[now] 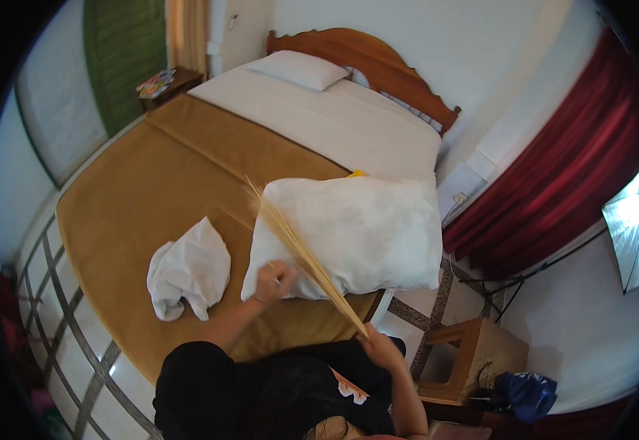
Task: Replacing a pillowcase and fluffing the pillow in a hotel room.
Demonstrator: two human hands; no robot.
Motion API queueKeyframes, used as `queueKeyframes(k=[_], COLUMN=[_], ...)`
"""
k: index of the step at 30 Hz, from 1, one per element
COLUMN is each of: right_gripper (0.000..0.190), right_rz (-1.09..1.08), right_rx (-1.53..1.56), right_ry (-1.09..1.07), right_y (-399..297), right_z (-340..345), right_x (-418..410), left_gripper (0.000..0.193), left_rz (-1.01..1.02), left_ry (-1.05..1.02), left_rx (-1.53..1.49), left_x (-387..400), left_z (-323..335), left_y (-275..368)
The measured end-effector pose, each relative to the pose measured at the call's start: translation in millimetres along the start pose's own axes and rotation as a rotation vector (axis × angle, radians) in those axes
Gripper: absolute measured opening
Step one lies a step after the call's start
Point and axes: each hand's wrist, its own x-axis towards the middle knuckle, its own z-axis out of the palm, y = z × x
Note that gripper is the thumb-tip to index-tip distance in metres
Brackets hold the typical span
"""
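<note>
My right hand (pixel 377 347) grips the butt end of a broom of thin straw-coloured ribs (pixel 311 264), whose tips point up and left across a white pillow (pixel 358 234). Near the pillow's lower left corner is my left hand (pixel 275 280), its fingers curled and slightly blurred; a small pale bit shows at the fingers, too unclear to name. The pillow lies on a brown bed cover (pixel 132 181). To the left rests a crumpled white cloth (pixel 190 269). A bit of yellow (pixel 357 173) peeps out behind the pillow's upper edge.
A second white pillow (pixel 303 69) lies by the wooden headboard (pixel 374 52). Magazines or packets (pixel 156 83) lie on a bedside table (pixel 179 85) at the far left. At right are a red curtain (pixel 550 181), a light stand (pixel 517 281), a wooden box-like stand (pixel 462 357) and a dark blue bag (pixel 526 395).
</note>
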Motion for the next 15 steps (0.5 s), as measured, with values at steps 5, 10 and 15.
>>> queueKeyframes(k=[5,10,15], right_gripper=[0.022,0.027,0.022], right_rz=[-0.093,0.124,0.042], right_rx=[0.171,-0.26,-0.308], right_ry=[0.65,-0.136,-0.058], right_y=[-26,6,-19], right_z=[-30,64,17], right_x=[7,4,-34], left_gripper=[0.033,0.036,0.037], left_rz=[-0.373,-0.42,-0.465], left_ry=[0.5,0.659,0.742], left_rx=[0.079,0.035,-0.147], left_x=[0,-12,-19], left_z=[-60,-74,-94], left_y=[-35,-39,-43])
